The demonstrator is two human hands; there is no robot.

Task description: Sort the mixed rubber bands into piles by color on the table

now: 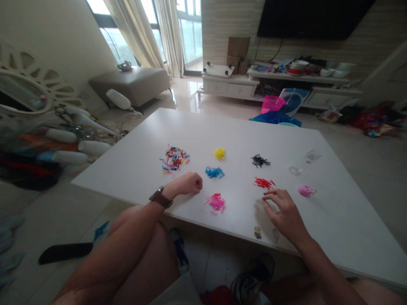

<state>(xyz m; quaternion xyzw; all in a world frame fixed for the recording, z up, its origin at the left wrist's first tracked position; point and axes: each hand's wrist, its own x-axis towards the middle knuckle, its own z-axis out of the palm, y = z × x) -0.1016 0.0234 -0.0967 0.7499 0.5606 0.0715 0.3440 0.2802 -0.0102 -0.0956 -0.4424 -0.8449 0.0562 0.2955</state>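
My left hand (193, 183), with a brown-strapped watch (161, 197) on the wrist, rests on the white table (178, 127). Its fingers are curled; anything inside is hidden. Near it lie small looped pieces, like paper clips or little bands: a mixed-colour heap (174, 159), a blue pile (214, 172) and a pink pile (216, 203). My right hand (282, 212) hovers just below the red pile (263, 183), thumb and fingertips bent with a slight gap and nothing clearly held. Farther back are a yellow pile (219, 153) and a black pile (260, 161).
A pink object (306, 191) and a clear ring-shaped item (295, 170) lie at the right. A clear plastic piece (313, 155) is behind them. A yellow cartoon sticker (257, 232) is at the front edge. Beyond the table stands a pink basket (272, 103).
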